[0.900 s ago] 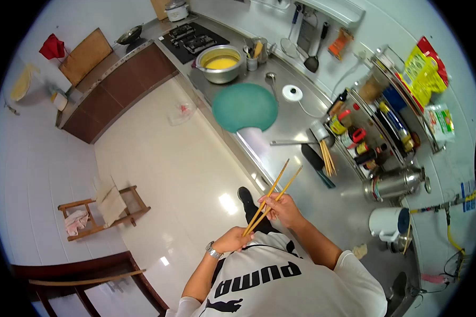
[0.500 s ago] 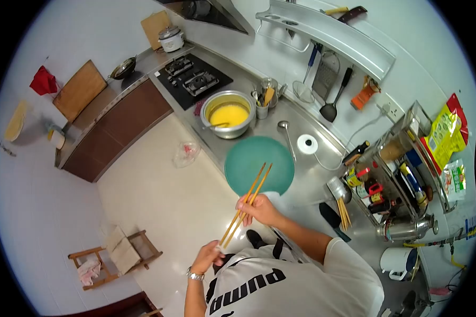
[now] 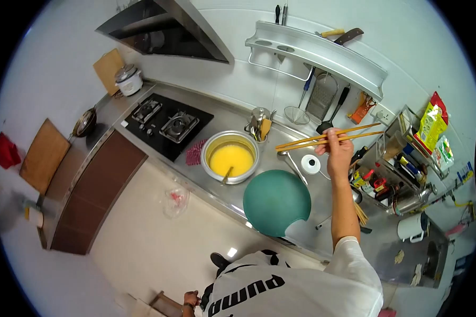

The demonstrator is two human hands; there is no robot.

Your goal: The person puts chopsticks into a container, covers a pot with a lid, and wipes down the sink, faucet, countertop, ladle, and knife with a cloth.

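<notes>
My right hand (image 3: 335, 149) grips a pair of long wooden chopsticks (image 3: 301, 141) near their middle, raised over the counter. Below them lie a metal ladle (image 3: 296, 166) and a white lid with a black knob (image 3: 310, 164). A round green board (image 3: 276, 203) rests near the counter's front edge. Left of it stands a metal pot (image 3: 210, 170) of yellow liquid (image 3: 235, 159), with a utensil handle leaning inside. My left hand (image 3: 191, 298) is low beside my body, its fingers curled; what they hold, if anything, is hidden.
A black gas stove (image 3: 164, 127) is set into the counter to the left, under a range hood (image 3: 166, 31). Bottles fill a metal rack (image 3: 391, 169) on the right. Tools hang below a wall shelf (image 3: 317, 58). A plastic bag (image 3: 175, 203) lies on the floor.
My right hand has lifted the chopsticks from in front of my body up and forward over the counter, turning them nearly level. My left hand has left their ends and dropped down to the left.
</notes>
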